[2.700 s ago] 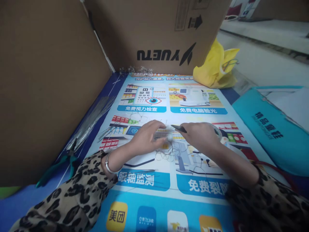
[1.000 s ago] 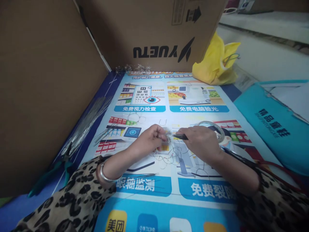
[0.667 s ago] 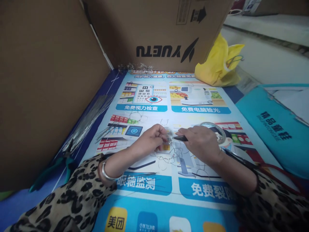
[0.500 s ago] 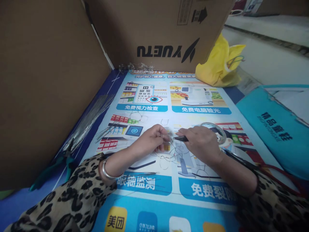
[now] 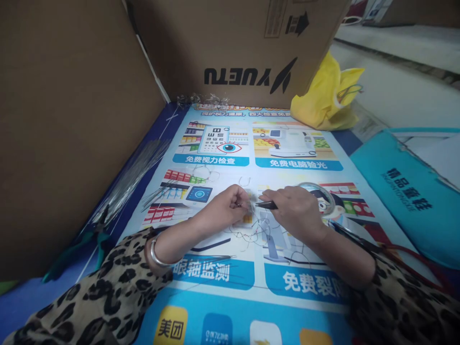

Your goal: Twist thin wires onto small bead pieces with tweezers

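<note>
My left hand (image 5: pixel 232 207) is closed in a pinch over the middle of the printed sheet, with thin wire (image 5: pixel 252 211) at the fingertips. My right hand (image 5: pixel 294 208) is wrapped round a dark pointed tool (image 5: pixel 266 205); its tip points left, close to the left fingertips. The rest of that tool is hidden in the palm, so its kind does not show. Just below both hands lies a loose tangle of fine wire (image 5: pixel 253 235). Fine detail between the fingertips is blurred.
Teal-handled pliers (image 5: pixel 94 235) and a bundle of straight wires (image 5: pixel 132 167) lie left. A pale ring-shaped roll (image 5: pixel 326 191) sits behind my right hand. Cardboard walls (image 5: pixel 230 43) enclose the back and left. A yellow bag (image 5: pixel 323 96) and turquoise bag (image 5: pixel 409 196) stand right.
My right hand has shifted very slightly left with the dark tool. The left hand's fingers have curled a little differently; both hands otherwise stay in place.
</note>
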The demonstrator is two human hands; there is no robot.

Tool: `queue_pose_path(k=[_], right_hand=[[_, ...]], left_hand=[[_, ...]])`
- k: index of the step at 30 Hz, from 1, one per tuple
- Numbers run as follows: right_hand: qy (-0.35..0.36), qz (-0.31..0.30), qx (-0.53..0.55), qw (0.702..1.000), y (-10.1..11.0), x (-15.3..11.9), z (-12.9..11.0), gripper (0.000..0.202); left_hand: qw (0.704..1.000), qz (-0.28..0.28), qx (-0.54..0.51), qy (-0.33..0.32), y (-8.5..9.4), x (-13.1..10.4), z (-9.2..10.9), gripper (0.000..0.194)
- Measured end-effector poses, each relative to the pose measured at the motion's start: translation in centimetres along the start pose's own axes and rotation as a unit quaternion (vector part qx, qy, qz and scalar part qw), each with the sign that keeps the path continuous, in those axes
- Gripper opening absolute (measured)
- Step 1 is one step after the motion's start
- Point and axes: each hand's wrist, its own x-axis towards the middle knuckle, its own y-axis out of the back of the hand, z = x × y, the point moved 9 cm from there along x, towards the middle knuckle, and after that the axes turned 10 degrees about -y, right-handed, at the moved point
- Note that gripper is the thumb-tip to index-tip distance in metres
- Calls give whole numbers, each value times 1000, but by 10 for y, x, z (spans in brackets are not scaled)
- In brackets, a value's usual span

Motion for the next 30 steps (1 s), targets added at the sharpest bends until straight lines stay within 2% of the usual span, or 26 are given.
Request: queue_pose_path(k=[5,11,16,21,26,30], right_hand=[[-3,-15,-1,1000,-3,0,2,22],[-13,-14,0,1000,-3,1,5,21],[-8,-13,8,1000,-4,1,3,20],[-21,-25,-7,999,-7,1,8,21],[-34,-44,6,998,-9,0,8,20],[-34,-52,9,998,-11,-2,6,20]], left_hand=[[1000,-15,-13,8,0,-1,5,13],[998,-25,-34,54,-1,-4,4,11],[996,-30,-74,45,-4,-5,8,16],[995,-57,-56,57,-3,-5,5,15],[996,-36,-38,76,2,-6,0,19],[995,-38,-69,60,2,-5,1,21]])
